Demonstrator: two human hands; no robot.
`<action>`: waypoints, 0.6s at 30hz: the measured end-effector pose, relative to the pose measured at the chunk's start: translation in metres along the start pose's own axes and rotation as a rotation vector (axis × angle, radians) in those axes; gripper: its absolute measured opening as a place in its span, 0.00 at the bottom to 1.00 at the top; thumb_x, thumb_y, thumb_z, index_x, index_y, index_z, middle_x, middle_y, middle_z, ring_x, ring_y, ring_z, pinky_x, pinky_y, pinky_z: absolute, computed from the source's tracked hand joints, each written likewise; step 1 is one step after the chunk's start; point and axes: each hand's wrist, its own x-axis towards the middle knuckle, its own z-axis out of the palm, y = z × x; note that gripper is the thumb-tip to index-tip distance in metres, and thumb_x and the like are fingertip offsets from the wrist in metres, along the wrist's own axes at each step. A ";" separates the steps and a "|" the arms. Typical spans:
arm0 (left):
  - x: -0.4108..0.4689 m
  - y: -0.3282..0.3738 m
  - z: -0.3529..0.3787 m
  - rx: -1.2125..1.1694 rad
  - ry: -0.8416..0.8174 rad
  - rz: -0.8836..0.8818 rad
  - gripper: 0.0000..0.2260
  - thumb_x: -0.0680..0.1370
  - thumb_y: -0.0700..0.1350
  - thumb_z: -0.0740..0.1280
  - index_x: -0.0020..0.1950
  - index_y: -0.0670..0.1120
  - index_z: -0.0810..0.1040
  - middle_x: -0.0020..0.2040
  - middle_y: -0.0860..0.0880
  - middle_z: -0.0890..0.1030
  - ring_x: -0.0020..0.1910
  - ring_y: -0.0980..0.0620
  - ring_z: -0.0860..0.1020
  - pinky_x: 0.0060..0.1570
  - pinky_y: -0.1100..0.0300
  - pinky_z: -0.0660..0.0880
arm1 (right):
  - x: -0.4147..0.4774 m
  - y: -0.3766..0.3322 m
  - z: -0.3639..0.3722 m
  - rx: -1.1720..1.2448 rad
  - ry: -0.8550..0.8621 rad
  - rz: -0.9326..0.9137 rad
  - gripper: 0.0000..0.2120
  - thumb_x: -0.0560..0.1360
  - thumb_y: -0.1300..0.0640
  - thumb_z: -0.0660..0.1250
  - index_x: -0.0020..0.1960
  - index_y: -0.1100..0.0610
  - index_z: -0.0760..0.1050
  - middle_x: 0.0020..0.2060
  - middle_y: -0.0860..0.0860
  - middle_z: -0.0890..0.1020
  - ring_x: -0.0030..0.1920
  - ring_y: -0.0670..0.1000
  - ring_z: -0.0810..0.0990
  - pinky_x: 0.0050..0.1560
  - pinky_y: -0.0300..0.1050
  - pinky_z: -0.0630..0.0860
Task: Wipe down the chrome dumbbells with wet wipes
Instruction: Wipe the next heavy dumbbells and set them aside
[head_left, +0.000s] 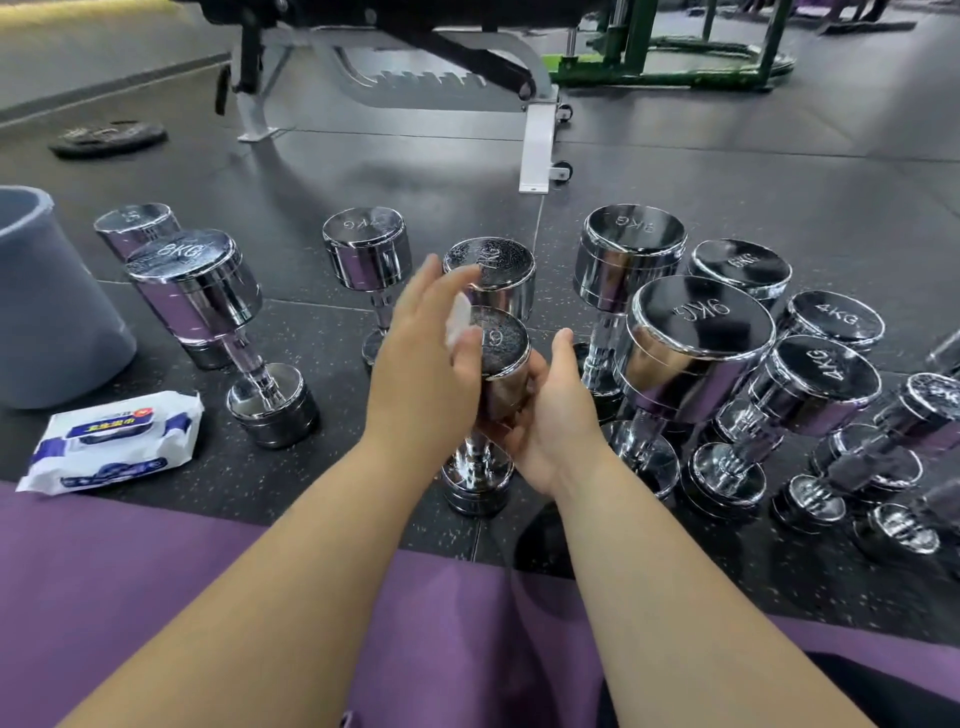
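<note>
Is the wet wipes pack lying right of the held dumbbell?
No, the pack lies left of the dumbbell, near the grey bin.

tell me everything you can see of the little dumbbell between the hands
The small shiny chrome dumbbell stands roughly upright, its lower head on the black speckled rubber floor. Round flat-topped heads, thin ribbed handle. The right hand cups its upper head; the left hand presses a white wet wipe against it.

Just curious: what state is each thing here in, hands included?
Held dumbbell: upright, gripped.
Right hand: grips its upper head.
Wet wipe: bunched against that dumbbell.
Left hand: fingers straight, pressing the wipe.
Wipe pack: lying flat, flap closed.
Grey bin: upright, open-topped.
Other dumbbells: standing on end.
</note>
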 end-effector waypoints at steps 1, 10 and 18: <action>0.003 -0.003 -0.001 -0.001 0.003 -0.046 0.17 0.80 0.41 0.64 0.68 0.53 0.75 0.70 0.52 0.74 0.65 0.57 0.70 0.53 0.78 0.60 | 0.000 0.000 0.001 -0.018 0.006 -0.011 0.33 0.81 0.34 0.43 0.54 0.52 0.80 0.40 0.51 0.85 0.37 0.50 0.83 0.38 0.43 0.78; -0.003 0.009 0.006 -0.378 0.119 -0.582 0.16 0.82 0.45 0.57 0.68 0.47 0.76 0.65 0.50 0.78 0.65 0.50 0.74 0.69 0.53 0.68 | 0.004 0.001 0.006 -0.140 0.095 -0.058 0.28 0.81 0.36 0.48 0.51 0.53 0.79 0.34 0.48 0.84 0.32 0.47 0.82 0.38 0.42 0.75; -0.001 -0.015 0.003 -0.554 -0.036 -0.663 0.11 0.78 0.44 0.59 0.46 0.40 0.78 0.39 0.50 0.79 0.41 0.52 0.73 0.45 0.56 0.68 | 0.007 0.001 0.012 -0.239 0.131 -0.051 0.32 0.80 0.33 0.48 0.61 0.55 0.79 0.47 0.53 0.86 0.47 0.52 0.85 0.50 0.49 0.80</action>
